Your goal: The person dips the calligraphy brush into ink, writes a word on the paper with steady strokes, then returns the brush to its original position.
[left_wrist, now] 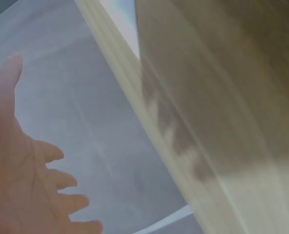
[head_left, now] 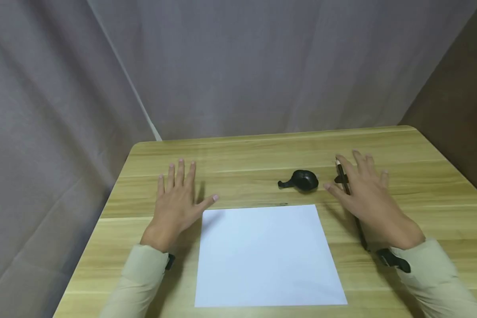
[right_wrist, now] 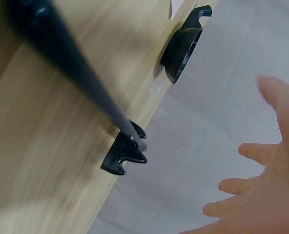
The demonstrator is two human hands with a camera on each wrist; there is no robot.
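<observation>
My left hand (head_left: pixel 174 207) is palm down with fingers spread, beside the top left corner of a white sheet of paper (head_left: pixel 268 256). Nothing is in it. My right hand (head_left: pixel 367 196), also spread and holding nothing, hovers over a dark writing brush (head_left: pixel 360 234) and hides part of it. The brush's pale tip end leans on a small black notched brush rest (right_wrist: pixel 116 155). Left of the right hand sits a black ink dish (head_left: pixel 305 180) with a short handle pointing left. In the left wrist view the left hand (left_wrist: pixel 22 180) shows its palm.
Everything lies on a wood-grain table (head_left: pixel 238 172) with rounded far corners. Grey curtain (head_left: pixel 230 66) hangs behind and to the left of it. A dark brown surface (head_left: pixel 457 101) stands at the right. Dark bands (head_left: pixel 393 259) circle both wrists at the sleeve cuffs.
</observation>
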